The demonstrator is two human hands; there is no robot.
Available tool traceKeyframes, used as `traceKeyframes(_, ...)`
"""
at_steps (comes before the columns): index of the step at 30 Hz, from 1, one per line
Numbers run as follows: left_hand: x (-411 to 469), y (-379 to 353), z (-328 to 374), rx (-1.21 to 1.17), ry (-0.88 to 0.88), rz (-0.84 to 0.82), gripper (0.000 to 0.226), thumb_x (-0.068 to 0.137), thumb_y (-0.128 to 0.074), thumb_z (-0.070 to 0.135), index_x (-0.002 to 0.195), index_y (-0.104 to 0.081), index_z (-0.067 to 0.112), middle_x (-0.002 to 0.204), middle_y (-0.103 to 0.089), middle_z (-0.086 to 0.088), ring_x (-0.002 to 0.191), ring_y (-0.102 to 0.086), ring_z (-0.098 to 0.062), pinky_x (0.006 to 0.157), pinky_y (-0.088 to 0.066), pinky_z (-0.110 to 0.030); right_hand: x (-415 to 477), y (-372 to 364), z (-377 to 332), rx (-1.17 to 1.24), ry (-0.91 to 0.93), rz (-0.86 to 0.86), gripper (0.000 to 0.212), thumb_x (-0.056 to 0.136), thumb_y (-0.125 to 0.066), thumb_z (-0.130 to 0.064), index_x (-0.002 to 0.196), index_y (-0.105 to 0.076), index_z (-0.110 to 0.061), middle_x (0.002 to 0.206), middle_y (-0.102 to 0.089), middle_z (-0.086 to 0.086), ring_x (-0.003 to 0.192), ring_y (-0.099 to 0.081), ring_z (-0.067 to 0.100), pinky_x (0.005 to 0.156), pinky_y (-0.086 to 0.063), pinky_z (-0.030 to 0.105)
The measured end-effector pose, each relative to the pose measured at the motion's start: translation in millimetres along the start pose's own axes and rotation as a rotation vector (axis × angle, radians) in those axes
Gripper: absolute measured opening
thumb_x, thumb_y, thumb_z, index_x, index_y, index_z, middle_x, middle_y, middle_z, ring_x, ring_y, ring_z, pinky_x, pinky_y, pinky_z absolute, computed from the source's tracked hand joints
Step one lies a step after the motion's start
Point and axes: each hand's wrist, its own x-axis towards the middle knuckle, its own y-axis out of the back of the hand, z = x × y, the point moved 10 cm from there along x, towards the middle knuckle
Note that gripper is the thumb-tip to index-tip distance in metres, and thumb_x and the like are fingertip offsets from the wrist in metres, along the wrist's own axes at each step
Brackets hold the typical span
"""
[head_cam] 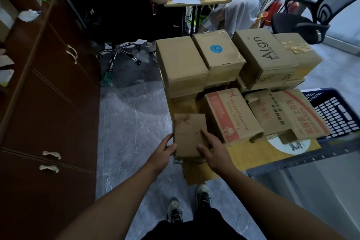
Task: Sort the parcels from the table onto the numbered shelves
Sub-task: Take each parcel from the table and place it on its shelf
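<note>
A small plain cardboard parcel (188,132) sits at the near left corner of the low table (245,154). My left hand (164,148) grips its left side. My right hand (212,150) lies on its top at the near right corner, thumb curled round the near edge. Behind it stand a red-printed carton (231,117), a torn carton with red print (288,113), and taller stacked brown boxes, one with a blue sticker (216,52) and one marked Align (265,54). No numbered shelves are in view.
A dark wooden cabinet (48,87) runs along the left. A dark blue plastic crate (339,113) and a grey metal rack frame (303,160) stand on the right. Two seated people work at a desk (198,0) behind the pile, beside an empty mesh chair (307,15).
</note>
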Motion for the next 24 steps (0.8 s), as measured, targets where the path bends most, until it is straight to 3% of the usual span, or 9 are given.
traceKeyframes(3,-5,3,3,-0.033,-0.016,-0.002,0.038,0.101,-0.049,0.038,0.136,-0.037,0.045,0.121,-0.062,0.003,0.105,-0.059,-0.006,0.082,-0.042,-0.032,-2,2,2,0.054,0.014,0.008,0.06,0.101,-0.057,-0.027,0.156,-0.031,-0.025,0.155,-0.039,0.003,0.134,-0.043,0.018,0.104,-0.039,0.028)
traceKeyframes(8,-9,20,2,0.058,-0.053,0.067,0.043,0.101,-0.049,0.035,0.143,-0.043,0.034,0.118,-0.061,0.004,0.104,-0.057,-0.008,0.09,-0.04,-0.034,-8,-2,14,0.257,-0.04,-0.041,0.059,0.102,-0.057,-0.028,0.154,-0.031,-0.035,0.153,-0.038,0.001,0.129,-0.051,0.023,0.106,-0.046,0.046)
traceKeyframes(12,-10,15,7,0.134,-0.055,0.06,0.048,0.1,-0.05,0.038,0.146,-0.036,0.039,0.127,-0.049,0.0,0.116,-0.05,-0.017,0.094,-0.041,-0.035,-12,-5,21,0.379,-0.068,-0.075,0.056,0.103,-0.055,-0.027,0.149,-0.031,-0.046,0.154,-0.037,0.0,0.125,-0.054,0.021,0.106,-0.048,0.045)
traceKeyframes(16,-10,2,13,0.1,-0.085,-0.006,0.047,0.098,-0.053,0.038,0.143,-0.038,0.041,0.127,-0.055,-0.004,0.107,-0.058,-0.013,0.087,-0.049,-0.033,-14,-1,32,0.494,-0.104,-0.088,0.053,0.102,-0.056,-0.028,0.146,-0.033,-0.047,0.16,-0.027,0.0,0.133,-0.047,0.023,0.109,-0.045,0.047)
traceKeyframes(18,-11,6,20,0.117,-0.145,0.027,0.047,0.095,-0.06,0.037,0.139,-0.044,0.039,0.122,-0.057,-0.005,0.105,-0.061,-0.017,0.087,-0.055,-0.035,-13,1,32,0.408,-0.113,-0.103,0.055,0.102,-0.056,-0.028,0.151,-0.033,-0.039,0.159,-0.029,0.0,0.131,-0.047,0.024,0.108,-0.046,0.046)
traceKeyframes(22,-17,23,32,0.181,-0.256,0.152,0.044,0.092,-0.064,0.036,0.133,-0.05,0.032,0.115,-0.059,-0.002,0.099,-0.062,-0.017,0.073,-0.056,-0.024,-9,8,7,-0.008,0.002,-0.004,0.05,0.099,-0.059,-0.031,0.147,-0.045,-0.029,0.148,-0.044,0.005,0.127,-0.049,0.021,0.107,-0.045,0.042)
traceKeyframes(24,-21,24,36,0.234,-0.286,0.173,0.04,0.092,-0.064,0.033,0.131,-0.052,0.03,0.11,-0.061,0.0,0.095,-0.064,-0.016,0.069,-0.056,-0.022,-10,7,-6,0.025,0.038,0.038,0.046,0.099,-0.056,-0.037,0.144,-0.047,-0.03,0.141,-0.049,0.004,0.122,-0.051,0.018,0.103,-0.048,0.04)
